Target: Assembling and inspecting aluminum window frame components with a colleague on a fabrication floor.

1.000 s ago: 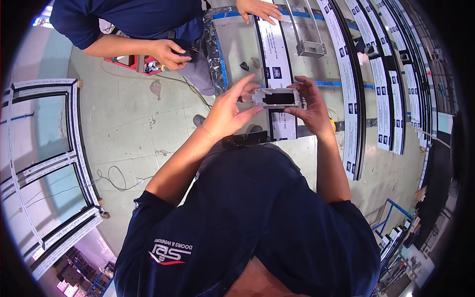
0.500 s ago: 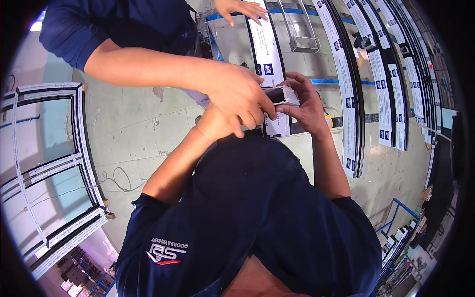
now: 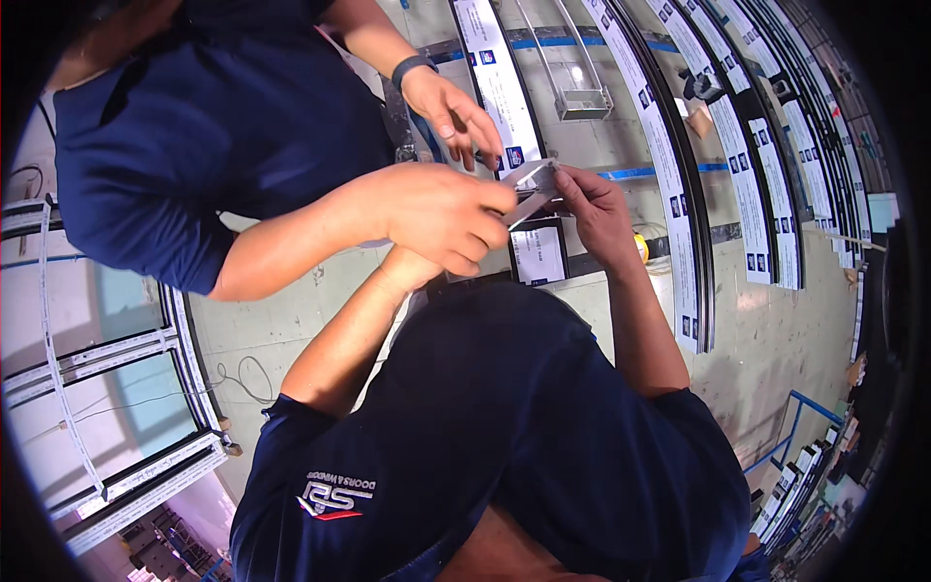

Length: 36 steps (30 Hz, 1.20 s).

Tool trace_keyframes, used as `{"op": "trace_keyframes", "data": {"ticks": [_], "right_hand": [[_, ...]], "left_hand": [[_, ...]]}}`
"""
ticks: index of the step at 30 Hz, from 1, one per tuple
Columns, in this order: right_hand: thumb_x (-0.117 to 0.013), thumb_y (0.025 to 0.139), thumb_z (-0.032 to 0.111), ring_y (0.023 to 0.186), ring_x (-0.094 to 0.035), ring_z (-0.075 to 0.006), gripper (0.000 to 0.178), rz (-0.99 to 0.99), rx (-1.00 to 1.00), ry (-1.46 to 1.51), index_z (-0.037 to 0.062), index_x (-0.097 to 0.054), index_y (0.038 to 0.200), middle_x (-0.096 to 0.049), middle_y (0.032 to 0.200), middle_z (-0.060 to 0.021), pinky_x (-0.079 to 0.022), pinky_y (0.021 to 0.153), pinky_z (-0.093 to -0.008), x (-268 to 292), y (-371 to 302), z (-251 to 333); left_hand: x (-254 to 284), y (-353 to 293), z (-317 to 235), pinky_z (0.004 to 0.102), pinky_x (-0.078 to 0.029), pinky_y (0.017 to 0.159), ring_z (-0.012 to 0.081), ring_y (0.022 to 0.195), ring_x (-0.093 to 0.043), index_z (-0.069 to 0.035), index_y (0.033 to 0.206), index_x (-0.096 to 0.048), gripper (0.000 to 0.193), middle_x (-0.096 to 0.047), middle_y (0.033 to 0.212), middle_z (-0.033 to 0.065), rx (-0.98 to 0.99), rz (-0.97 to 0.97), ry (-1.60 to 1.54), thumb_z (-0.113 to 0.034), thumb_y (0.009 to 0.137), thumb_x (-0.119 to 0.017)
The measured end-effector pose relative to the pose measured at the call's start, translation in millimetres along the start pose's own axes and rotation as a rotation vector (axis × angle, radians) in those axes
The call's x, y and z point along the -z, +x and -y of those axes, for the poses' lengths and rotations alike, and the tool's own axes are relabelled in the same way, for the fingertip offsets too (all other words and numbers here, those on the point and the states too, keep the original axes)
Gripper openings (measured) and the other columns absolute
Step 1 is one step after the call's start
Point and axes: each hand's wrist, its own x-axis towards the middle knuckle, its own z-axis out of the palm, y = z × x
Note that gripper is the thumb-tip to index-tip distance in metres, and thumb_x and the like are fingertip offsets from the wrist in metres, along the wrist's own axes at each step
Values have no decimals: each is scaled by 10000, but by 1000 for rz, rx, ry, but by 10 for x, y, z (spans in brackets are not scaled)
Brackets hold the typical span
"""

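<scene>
A short silvery metal profile piece (image 3: 532, 206) with an open, hollow-looking end is held tilted over the long film-covered bar. My right hand (image 3: 598, 210) grips its right end, thumb on top and fingers curled beneath. My left hand (image 3: 412, 268) reaches in from the lower left, but a co-worker's hand (image 3: 448, 215) covers its fingers, so its grip is hidden. That co-worker's hand lies at the left end of the piece. The co-worker's other hand (image 3: 454, 114), with a dark wristband, hangs open just beyond the piece.
Beneath the piece runs a long bar with white printed film (image 3: 539, 254). More film-covered bars (image 3: 669, 179) lie to the right. A metal frame piece (image 3: 584, 103) rests beyond, and a yellow round object (image 3: 640, 248) sits near my right wrist. Large window frames (image 3: 184, 359) stand at left.
The piece has been turned, so its hollow end now shows instead of its dark face. The co-worker has leaned closer, and their open hand has come down toward the piece.
</scene>
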Motion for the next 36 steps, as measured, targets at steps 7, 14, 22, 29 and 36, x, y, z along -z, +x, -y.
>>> {"op": "trace_keyframes", "data": {"ticks": [7, 14, 22, 29, 36], "right_hand": [[-695, 1124, 386, 914, -706, -92, 392, 84, -102, -111, 40, -810, 1268, -786, 1022, -21, -586, 845, -280, -378, 181, 43], [-645, 1148, 330, 1010, -714, -110, 399, 193, -171, -168, 67, -731, 1435, -801, 1102, -34, -591, 888, -312, -817, 395, -46], [-890, 938, 378, 1372, -638, -309, 815, 13, 182, -597, 72, -545, 1610, -608, 1563, -184, -503, 1173, -450, 34, 481, -622], [-1053, 600, 519, 1508, -490, -421, 1402, 138, 322, -904, 100, -330, 1726, -462, 1685, -210, -388, 1279, -520, 447, 266, -1250], [-1067, 622, 300, 1491, -531, -380, 1325, 142, 212, -778, 105, -349, 1718, -478, 1684, -184, -461, 1234, -470, 440, 185, -1323]], "left_hand": [[114, -337, -347, 315, -599, 882, 221, 1058, -665, -67, 965, -684, 56, -666, 1003, 22, 590, -467, -698, -120, 983, -691], [132, -471, -950, 324, -663, 750, 208, 1024, -726, -80, 1311, -660, 259, -703, 1054, 61, 1376, -1125, -1607, -237, 1133, -555], [-1020, -1242, -1175, 337, -601, 793, 153, 831, -695, -51, 1313, -697, 480, -751, 1144, 71, 1628, -1687, -1205, -479, 1150, -554], [-1998, -1041, -1563, 322, -577, 771, 124, 813, -662, -30, 1279, -729, 498, -759, 1053, 44, 1903, -1320, -1359, -495, 1126, -634], [-2113, -859, -1637, 306, -563, 783, 108, 828, -643, -38, 1260, -740, 451, -747, 1068, 24, 1970, -1242, -1333, -460, 1126, -650]]}}
